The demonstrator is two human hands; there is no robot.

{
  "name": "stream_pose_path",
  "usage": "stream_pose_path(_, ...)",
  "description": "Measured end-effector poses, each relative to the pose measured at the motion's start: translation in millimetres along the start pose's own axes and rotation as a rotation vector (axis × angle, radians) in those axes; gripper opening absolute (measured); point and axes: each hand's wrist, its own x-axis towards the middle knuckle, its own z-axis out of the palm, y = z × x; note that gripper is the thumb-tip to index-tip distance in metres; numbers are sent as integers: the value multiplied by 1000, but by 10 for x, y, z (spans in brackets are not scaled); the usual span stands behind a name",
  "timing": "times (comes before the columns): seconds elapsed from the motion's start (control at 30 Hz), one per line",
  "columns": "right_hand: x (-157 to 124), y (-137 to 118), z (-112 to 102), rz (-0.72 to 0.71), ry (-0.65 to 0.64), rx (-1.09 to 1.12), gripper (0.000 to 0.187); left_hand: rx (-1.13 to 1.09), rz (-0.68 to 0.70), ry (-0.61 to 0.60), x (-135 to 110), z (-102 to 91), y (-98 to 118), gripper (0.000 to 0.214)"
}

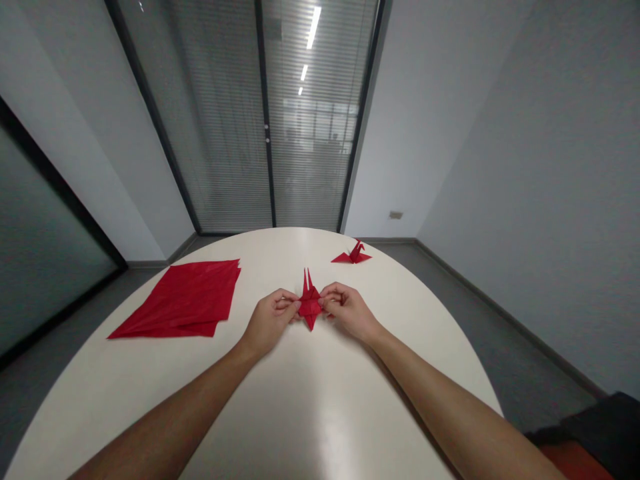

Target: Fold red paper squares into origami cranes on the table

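Observation:
Between my hands is a piece of folded red paper (pixel 311 307), with two thin points sticking up away from me and a wider tip pointing toward me. My left hand (pixel 271 320) pinches its left side between thumb and fingers. On the right side, my right hand (pixel 349 310) pinches it the same way. The fingertips cover both side edges of the paper. Farther back to the right, a finished red paper crane (pixel 354 255) rests on the table with its wings spread.
A stack of red paper sheets (pixel 195 300) lies on the left of the round white table (pixel 320 427). Beyond the table's far edge stands a glass partition with blinds (pixel 225 133). A dark object with a red part (pixel 595 427) is at the lower right.

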Motion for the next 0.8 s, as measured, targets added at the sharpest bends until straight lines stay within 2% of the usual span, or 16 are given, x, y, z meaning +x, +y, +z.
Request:
stream_pose_path(0.33,-7,21,-43,-1,-104,-44,22,-36,-6,-36,12,-20,-44,30)
stream_pose_path(0.6,-38,-22,-22,-22,-74,-116,28,9,24,-42,-9,-19,-9,28)
stream_pose_path(0.8,-37,1,7,-91,-46,-3,38,1,47,-15,-22,5,20,32)
